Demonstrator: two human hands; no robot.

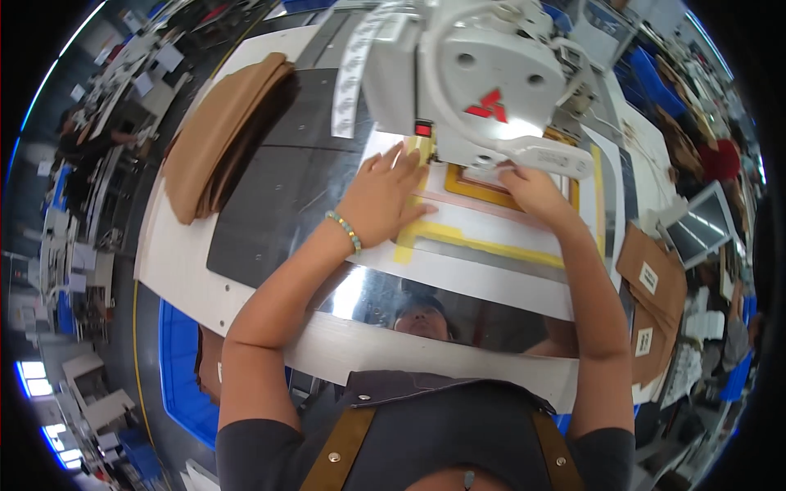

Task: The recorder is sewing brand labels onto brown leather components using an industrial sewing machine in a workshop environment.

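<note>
My left hand (381, 200), with a beaded bracelet (344, 231) at its wrist, lies flat with fingers spread on a white sheet (499, 274) edged in yellow tape. Its fingertips reach close to the head of a large grey-white industrial sewing machine (495, 74). My right hand (536, 195) is at the underside of the machine head, beside an orange-yellow frame (475, 190). The fingers of that hand are curled in, and the machine partly hides their tips. What they grip there, if anything, cannot be made out.
A folded stack of brown panels (225, 135) lies at the left on a dark plate (274, 196). Brown pieces with white labels (647, 282) sit at the right, below a tilted screen (700, 222). A shiny metal plate (491, 315) lies nearest me. A blue bin (180, 368) stands lower left.
</note>
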